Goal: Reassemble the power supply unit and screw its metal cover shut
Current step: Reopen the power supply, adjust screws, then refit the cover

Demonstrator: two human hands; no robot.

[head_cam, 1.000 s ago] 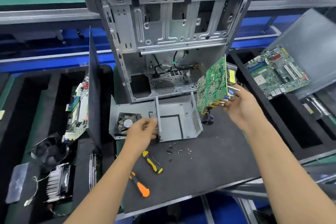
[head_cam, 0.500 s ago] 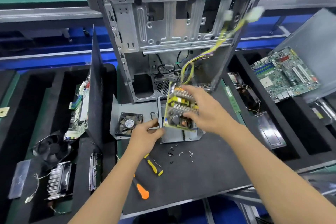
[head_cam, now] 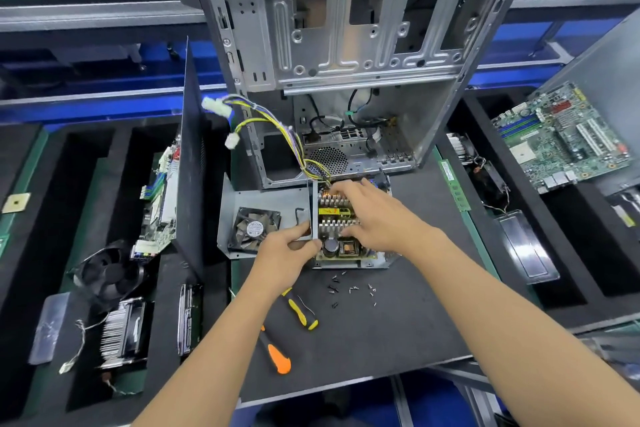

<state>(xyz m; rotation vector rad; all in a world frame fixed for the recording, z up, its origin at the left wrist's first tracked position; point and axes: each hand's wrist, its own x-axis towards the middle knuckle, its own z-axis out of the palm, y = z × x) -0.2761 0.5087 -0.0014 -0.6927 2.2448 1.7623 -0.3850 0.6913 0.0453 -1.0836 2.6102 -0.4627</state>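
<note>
Since half a second ago the board has dropped from a tilt above the box to lie flat inside it, and its cable bundle has swung from upper right to upper left. My right hand lies spread over it, fingers pressing the heatsinks and far edge. My left hand pinches the box's wall, just left of the board. It seems light but fragile, I judge: hold edges or heatsinks, never the solder side. Screws lie near my wrists; the fan cover sits beyond my left hand.
</note>
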